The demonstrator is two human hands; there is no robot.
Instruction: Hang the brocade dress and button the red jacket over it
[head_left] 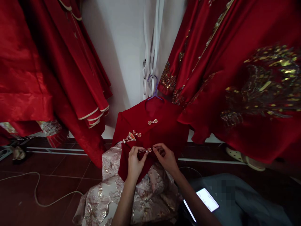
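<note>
A dark red jacket hangs in front of me on a purple hanger. Pearl-and-flower clasps run down its front: an upper clasp, a middle clasp beside a fan-shaped beaded ornament with dangling strands, and a lower clasp. My left hand pinches the left end of the lower clasp between thumb and fingers. Just right of that clasp, my right hand has thumb and index finger closed together; whatever lies between them is too small to make out.
Red garments hang at left, and gold-embroidered red ones at right. Pale floral brocade spreads beneath the jacket. A lit phone lies at lower right. A cable crosses the tiled floor; pale clogs stand at right.
</note>
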